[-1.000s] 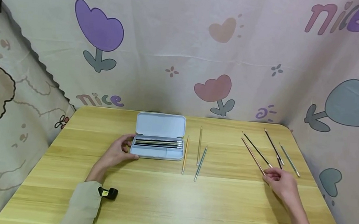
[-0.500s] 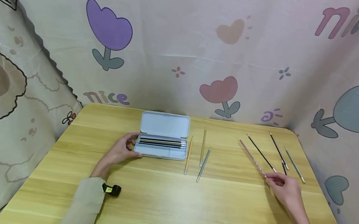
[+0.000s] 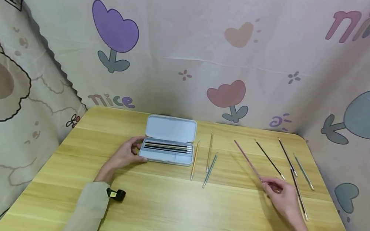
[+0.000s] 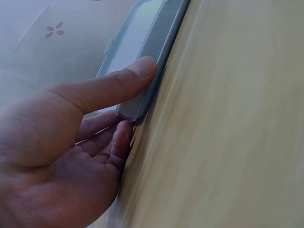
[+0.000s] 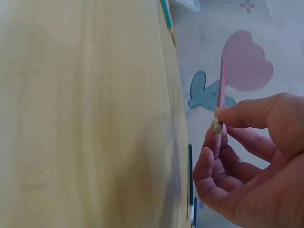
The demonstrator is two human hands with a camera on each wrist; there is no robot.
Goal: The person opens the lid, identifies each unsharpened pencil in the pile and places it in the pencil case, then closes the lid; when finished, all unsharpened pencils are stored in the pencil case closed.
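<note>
A pale blue pencil case (image 3: 157, 157) lies with its lid (image 3: 171, 128) raised, and several dark striped pencils (image 3: 167, 147) fill its back compartment. My left hand (image 3: 126, 152) grips the case's left end, thumb at the front corner and fingers round the side; in the left wrist view the thumb (image 4: 126, 83) lies over the case edge. My right hand (image 3: 281, 197) pinches a pink pencil (image 3: 247, 159) near its eraser end and holds it above the table, its other end pointing to the far left. The eraser end (image 5: 217, 127) shows between thumb and fingertips in the right wrist view.
Just right of the case lie a yellow pencil (image 3: 194, 161), a gold pencil (image 3: 209, 153) and a teal pencil (image 3: 210, 170). Farther right are several dark pencils (image 3: 269, 159) and a green pencil (image 3: 303, 171). A patterned cloth (image 3: 176, 36) hangs behind the table (image 3: 169, 210).
My right hand has lifted the pink pencil off the table and moved it left, uncovering a dark pencil. My left hand stays on the case. The head view has shifted slightly.
</note>
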